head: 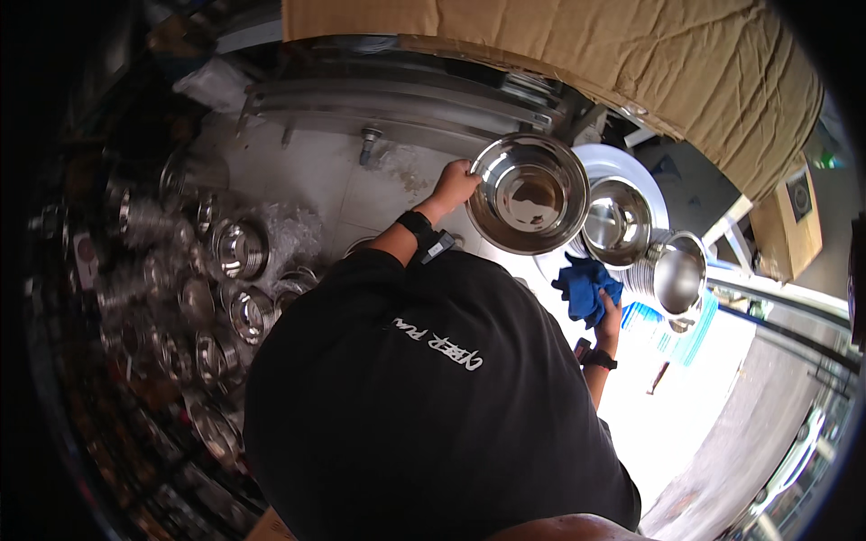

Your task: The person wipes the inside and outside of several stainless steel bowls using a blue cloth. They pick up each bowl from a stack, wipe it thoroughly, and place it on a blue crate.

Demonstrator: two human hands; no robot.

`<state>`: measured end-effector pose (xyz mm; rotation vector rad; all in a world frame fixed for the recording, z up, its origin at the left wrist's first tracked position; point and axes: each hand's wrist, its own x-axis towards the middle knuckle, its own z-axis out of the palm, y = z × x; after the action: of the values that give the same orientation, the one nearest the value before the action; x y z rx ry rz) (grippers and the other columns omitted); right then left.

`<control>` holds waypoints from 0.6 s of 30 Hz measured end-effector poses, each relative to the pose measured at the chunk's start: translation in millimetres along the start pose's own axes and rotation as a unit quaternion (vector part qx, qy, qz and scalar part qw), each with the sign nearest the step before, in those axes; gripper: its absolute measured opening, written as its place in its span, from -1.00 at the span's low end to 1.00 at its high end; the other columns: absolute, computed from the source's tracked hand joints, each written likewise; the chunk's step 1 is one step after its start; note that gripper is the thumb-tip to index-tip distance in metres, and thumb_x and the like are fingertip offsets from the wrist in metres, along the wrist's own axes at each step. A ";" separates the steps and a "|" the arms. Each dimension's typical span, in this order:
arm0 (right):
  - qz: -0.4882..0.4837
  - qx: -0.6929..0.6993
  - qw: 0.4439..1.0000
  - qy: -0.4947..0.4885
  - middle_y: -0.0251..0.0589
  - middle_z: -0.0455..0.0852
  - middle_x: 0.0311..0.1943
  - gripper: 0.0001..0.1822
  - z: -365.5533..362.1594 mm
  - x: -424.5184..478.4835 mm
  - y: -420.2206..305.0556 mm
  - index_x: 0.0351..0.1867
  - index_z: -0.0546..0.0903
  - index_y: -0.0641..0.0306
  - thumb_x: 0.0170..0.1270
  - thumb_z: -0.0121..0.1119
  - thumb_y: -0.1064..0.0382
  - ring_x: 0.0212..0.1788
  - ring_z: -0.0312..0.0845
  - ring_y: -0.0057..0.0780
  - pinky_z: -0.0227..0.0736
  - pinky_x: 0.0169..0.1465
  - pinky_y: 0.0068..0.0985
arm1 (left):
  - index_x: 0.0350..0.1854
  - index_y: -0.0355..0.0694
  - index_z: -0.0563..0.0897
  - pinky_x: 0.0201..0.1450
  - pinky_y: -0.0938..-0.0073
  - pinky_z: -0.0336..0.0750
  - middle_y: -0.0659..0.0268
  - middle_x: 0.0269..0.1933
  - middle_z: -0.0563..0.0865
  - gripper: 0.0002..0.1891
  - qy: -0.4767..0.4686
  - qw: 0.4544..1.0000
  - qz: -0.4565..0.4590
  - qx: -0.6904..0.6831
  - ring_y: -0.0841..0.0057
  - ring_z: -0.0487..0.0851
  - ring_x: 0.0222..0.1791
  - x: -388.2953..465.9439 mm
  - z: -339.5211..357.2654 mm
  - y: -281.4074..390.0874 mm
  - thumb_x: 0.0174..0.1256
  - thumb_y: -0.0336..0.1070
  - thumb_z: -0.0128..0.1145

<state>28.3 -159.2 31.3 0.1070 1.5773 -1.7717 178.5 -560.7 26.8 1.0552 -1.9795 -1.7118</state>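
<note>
My left hand (454, 184) grips the rim of a wide, shiny stainless steel bowl (531, 193), thumb over the edge. The bowl is tilted with its inside facing me. Bunched in my right hand (610, 312) is a dark blue cloth (586, 287), held just below the bowl and apart from its rim. A smaller steel bowl (616, 220) stands right behind the held one, partly covered by it. Farther right, a stack of nested steel bowls (678, 277) lies on its side.
A white plastic basin (626, 159) sits behind the bowls. Many steel bowls (240, 249) crowd the left floor beside clear plastic wrap (294, 233). A metal frame (399, 101) and a large cardboard sheet (575, 40) bound the far side. A cardboard box (788, 223) stands at right.
</note>
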 end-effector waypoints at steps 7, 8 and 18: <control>-0.092 0.022 0.991 0.097 -0.15 0.61 -0.31 -0.59 84.6 -41.9 -22.6 -0.02 0.42 0.36 0.13 0.20 0.24 -0.48 0.58 -0.45 0.42 -0.59 -0.64 | -0.24 -0.34 0.59 -0.46 0.50 0.55 0.25 -0.39 0.67 -0.87 -0.307 0.920 -0.168 -0.176 0.47 0.66 -0.47 32.8 -20.8 34.5 0.22 -0.42 0.07; -0.117 0.020 0.986 0.117 -0.16 0.61 -0.32 -0.59 95.3 -49.3 -19.3 -0.02 0.42 0.35 0.12 0.21 0.25 -0.48 0.57 -0.46 0.43 -0.57 -0.63 | -0.15 -0.36 0.57 -0.27 0.47 0.58 0.20 -0.25 0.68 -0.81 -0.314 0.905 -0.204 -0.201 0.46 0.67 -0.31 28.2 -21.7 40.6 0.25 -0.40 0.05; -0.215 0.200 0.952 0.084 -0.01 0.51 0.03 -0.43 143.7 -85.8 -31.4 0.20 0.27 0.32 0.15 0.11 0.25 0.05 0.50 -0.18 0.41 0.14 -0.32 | -0.09 -0.34 0.52 -0.13 0.47 0.53 0.21 -0.23 0.65 -0.73 -0.446 0.797 -0.258 -0.315 0.42 0.64 -0.22 53.4 -27.6 10.8 0.14 -0.40 0.03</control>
<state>129.8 -247.3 135.8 0.1159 1.4038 -2.4715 157.2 -617.7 31.6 0.5705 -1.2462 -3.3132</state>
